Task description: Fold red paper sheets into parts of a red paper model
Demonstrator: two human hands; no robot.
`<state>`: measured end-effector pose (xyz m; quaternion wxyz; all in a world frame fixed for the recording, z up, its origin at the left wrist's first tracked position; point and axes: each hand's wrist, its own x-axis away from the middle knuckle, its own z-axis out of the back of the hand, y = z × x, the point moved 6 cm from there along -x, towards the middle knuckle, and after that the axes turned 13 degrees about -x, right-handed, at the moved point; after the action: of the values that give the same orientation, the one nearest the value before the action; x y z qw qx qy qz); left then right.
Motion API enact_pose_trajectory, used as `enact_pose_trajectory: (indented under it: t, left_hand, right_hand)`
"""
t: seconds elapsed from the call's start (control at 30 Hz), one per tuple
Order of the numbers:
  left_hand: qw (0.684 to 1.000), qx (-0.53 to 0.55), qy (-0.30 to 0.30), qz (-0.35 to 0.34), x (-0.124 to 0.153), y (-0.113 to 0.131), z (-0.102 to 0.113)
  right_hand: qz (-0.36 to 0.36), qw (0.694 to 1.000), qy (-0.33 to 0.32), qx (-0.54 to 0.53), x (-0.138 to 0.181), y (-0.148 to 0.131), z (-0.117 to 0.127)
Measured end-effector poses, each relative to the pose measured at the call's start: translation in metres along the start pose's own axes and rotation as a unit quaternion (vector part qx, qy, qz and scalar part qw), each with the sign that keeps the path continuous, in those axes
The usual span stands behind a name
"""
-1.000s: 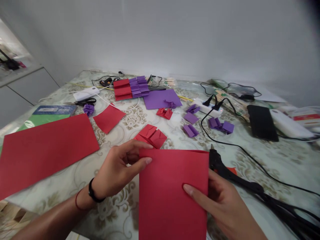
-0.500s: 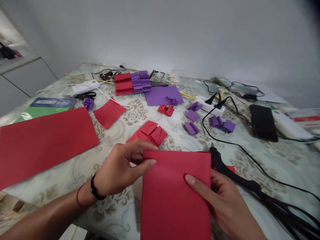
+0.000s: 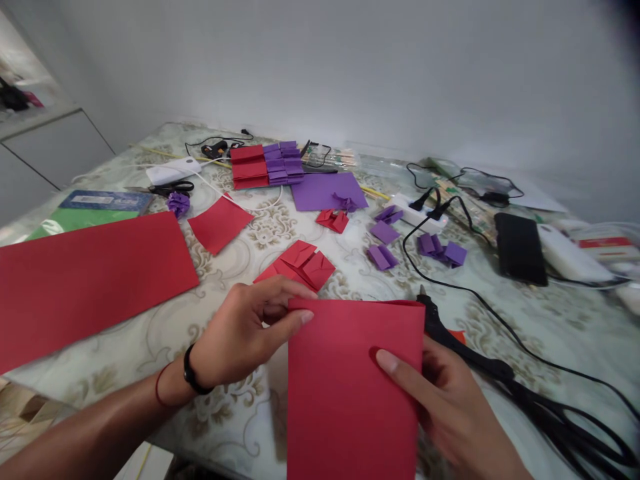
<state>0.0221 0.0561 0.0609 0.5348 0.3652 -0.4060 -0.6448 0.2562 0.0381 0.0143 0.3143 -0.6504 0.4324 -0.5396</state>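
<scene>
A folded sheet of red paper [image 3: 353,400] is held up in front of me, its top fold slightly parted at the right. My left hand [image 3: 255,330] pinches its upper left corner between thumb and fingers. On the right side, my right hand [image 3: 440,393] grips the edge, thumb flat on the front and fingers behind. Just beyond the sheet lies a folded red paper piece [image 3: 303,263]. A black glue gun [image 3: 465,347] rests beside my right hand, partly hidden by the paper.
A large red sheet [image 3: 95,287] and a small red square [image 3: 220,223] lie left. Red and purple folded pieces [image 3: 267,165] are stacked behind. Purple pieces [image 3: 384,257], a white power strip [image 3: 415,212], cords and a black phone [image 3: 520,249] are at right. Scissors [image 3: 173,188] lie back left.
The red paper has shifted slightly right, and its top fold gapes a little more at the right corner. Both hands keep their hold.
</scene>
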Motion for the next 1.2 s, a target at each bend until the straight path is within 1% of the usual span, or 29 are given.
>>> enact_pose_trajectory:
  t: [0.1,0.2,0.27,0.37,0.47,0.53,0.63,0.7,0.8,0.87,0.93,1.0,1.1,1.13,1.2]
  left_hand:
    - [1.000,-0.003,0.000,-0.005,-0.001,0.001,0.000]
    - [1.000,-0.008,-0.002,-0.011,-0.001,0.003,0.000]
    - [1.000,-0.013,-0.001,-0.012,-0.001,0.003,0.000]
    - [1.000,-0.012,-0.006,-0.011,-0.001,0.001,0.001]
    - [1.000,0.012,-0.018,0.009,-0.002,-0.003,-0.001]
    - [0.997,0.054,-0.041,0.041,-0.002,-0.007,-0.007]
    - [0.980,0.140,-0.108,0.091,0.001,-0.012,-0.025]
    - [0.977,0.144,-0.127,0.093,0.003,-0.013,-0.031]
    - [0.992,0.042,-0.101,0.054,0.001,-0.015,-0.027]
    - [0.993,-0.040,-0.111,0.025,-0.002,-0.015,-0.023]
    - [0.983,-0.105,-0.150,-0.003,-0.004,-0.014,-0.022]
    - [0.967,-0.143,-0.206,-0.035,-0.003,-0.012,-0.027]
    - [0.943,-0.150,-0.286,-0.074,0.004,-0.009,-0.041]
    - [0.936,-0.147,-0.309,-0.082,0.007,-0.009,-0.046]
    - [0.926,-0.147,-0.334,-0.097,0.011,-0.009,-0.052]
  right_hand:
    - [-0.018,1.000,-0.007,-0.023,0.000,0.002,-0.002]
    - [-0.031,0.999,0.001,-0.037,0.001,0.003,-0.003]
    - [-0.024,0.999,0.010,-0.028,0.002,0.002,-0.003]
    - [-0.012,1.000,0.007,-0.005,0.003,0.000,-0.004]
    - [-0.009,1.000,0.016,-0.009,0.000,0.002,0.001]
    - [0.001,0.999,0.027,-0.025,-0.003,0.006,0.006]
    - [0.028,0.997,0.055,-0.054,-0.006,0.009,0.011]
    - [0.035,0.995,0.063,-0.064,-0.007,0.009,0.012]
    - [0.045,0.997,0.028,-0.053,-0.007,-0.002,0.011]
    - [0.073,0.997,-0.002,-0.027,-0.007,-0.017,0.014]
    - [0.102,0.994,-0.036,0.011,-0.008,-0.032,0.017]
    - [0.109,0.988,-0.090,0.066,-0.007,-0.040,0.014]
    - [0.075,0.970,-0.158,0.168,-0.007,-0.034,0.001]
    - [0.071,0.963,-0.168,0.196,-0.007,-0.031,-0.003]
    - [0.072,0.955,-0.174,0.231,-0.008,-0.025,-0.010]
